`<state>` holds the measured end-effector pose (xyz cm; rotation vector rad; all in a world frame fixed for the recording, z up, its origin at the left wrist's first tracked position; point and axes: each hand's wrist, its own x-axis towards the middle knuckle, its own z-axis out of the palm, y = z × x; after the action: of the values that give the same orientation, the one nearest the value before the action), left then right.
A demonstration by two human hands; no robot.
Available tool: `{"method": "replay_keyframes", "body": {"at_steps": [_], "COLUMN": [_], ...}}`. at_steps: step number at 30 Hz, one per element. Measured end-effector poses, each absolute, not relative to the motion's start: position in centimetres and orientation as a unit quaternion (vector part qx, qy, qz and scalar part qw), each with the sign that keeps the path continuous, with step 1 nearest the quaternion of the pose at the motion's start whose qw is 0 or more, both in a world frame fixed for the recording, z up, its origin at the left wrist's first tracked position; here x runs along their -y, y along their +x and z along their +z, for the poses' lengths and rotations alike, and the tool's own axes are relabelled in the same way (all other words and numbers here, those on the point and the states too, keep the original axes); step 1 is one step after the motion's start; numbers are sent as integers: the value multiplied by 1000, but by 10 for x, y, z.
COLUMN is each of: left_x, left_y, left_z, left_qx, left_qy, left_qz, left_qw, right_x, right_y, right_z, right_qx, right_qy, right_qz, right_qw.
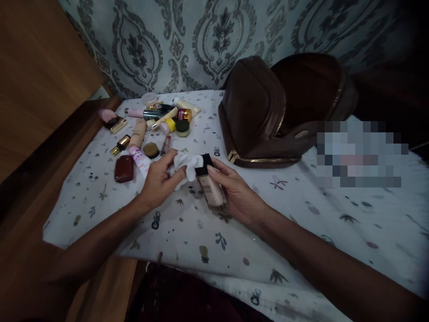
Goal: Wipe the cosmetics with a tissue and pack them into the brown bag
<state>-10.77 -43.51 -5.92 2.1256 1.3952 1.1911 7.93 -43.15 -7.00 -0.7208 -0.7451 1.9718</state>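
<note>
Pale fabric with a dark damask pattern (223,31) hangs or stretches behind a white printed sheet (201,228), with a brown wooden panel (36,53) at the left. Near the middle of the sheet, the right hand (237,188) grips a rectangular bottle of beige foundation (212,191), its fingers closed around the side and its thumb just below the square black cap (203,165). The bottle leans, cap up and toward the left; whether its base touches the sheet cannot be told. The left hand (159,181) pinches a bunched white rag (189,167) between thumb and fingers, the rag pressed against the cap. Beyond the left hand lies a loose cluster of cosmetics: a maroon case (124,169), a lilac printed tube (139,157), a beige tube (138,133), a round brown-topped pot (151,150), a jar with a dark green lid (182,128) and a black-and-gold lipstick (120,145) among them. Well apart, behind and right of the bottle, a dark brown leather-look bag (250,103) gapes open, gold zip teeth showing along its edges.
</note>
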Motion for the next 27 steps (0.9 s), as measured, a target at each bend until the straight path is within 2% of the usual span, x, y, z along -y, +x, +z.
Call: {"method": "replay_keyframes", "body": {"at_steps": [3, 8, 13, 21, 27], "left_x": [439, 450, 452, 447, 437], "left_y": [-105, -97, -94, -101, -106], "left_z": [-61, -63, -64, -60, -63], "left_qx": [-459, -319, -278, -391, -509], "left_qy": [789, 893, 910, 839, 724], "left_qz": [368, 278, 261, 323, 426], "left_qw": [177, 153, 164, 196, 186], "right_x": [430, 423, 419, 427, 428], "right_y": [79, 85, 89, 83, 81], "right_z": [-72, -75, -71, -71, -69], "right_qx": [277, 239, 215, 248, 263], "right_qy": [-300, -334, -334, -305, -297], "right_qz": [795, 786, 816, 818, 820], "right_qw": [449, 462, 419, 420, 413]}}
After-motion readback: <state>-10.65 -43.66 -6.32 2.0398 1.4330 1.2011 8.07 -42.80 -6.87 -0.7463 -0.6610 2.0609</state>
